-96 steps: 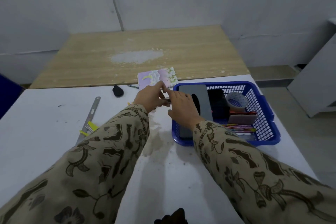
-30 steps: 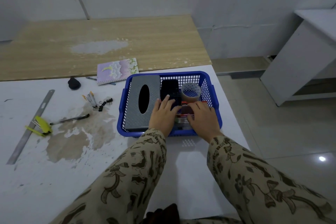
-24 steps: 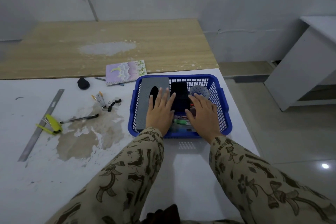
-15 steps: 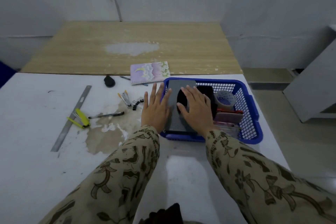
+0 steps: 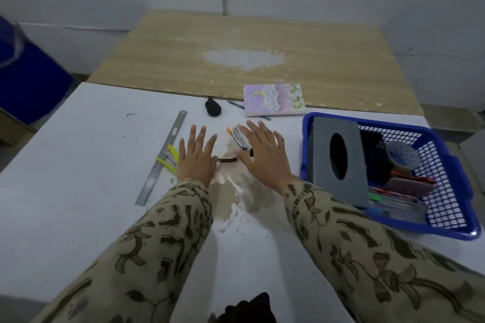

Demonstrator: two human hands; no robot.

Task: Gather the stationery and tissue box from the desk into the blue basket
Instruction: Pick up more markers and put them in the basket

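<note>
Blue basket at the right edge of the white counter, already holding the grey tissue box leaned against its left wall, plus a roll of tape, a dark flat item and a heap of pens along the near side. Well apart from the hands, to their right.

Left hand flat and spread, palm down, gripping nothing, over the counter beside a brown stain. Just left of it, yellow-handled pieces touching a long metal ruler laid diagonally. Between the two hands, the short visible stretch of a dark pen, its ends hidden beneath them.

Right hand likewise open with fingers splayed, holding nothing, hovering over or resting on the counter; cannot tell which. Right by its index finger, a small cluster of pens or cutters with orange tips, and a black clip at the thumb.

Farther back, beyond the fingertips: a small black object, and a pastel spiral notebook straddling the seam with the wooden table, a thin pen partly under it.
</note>
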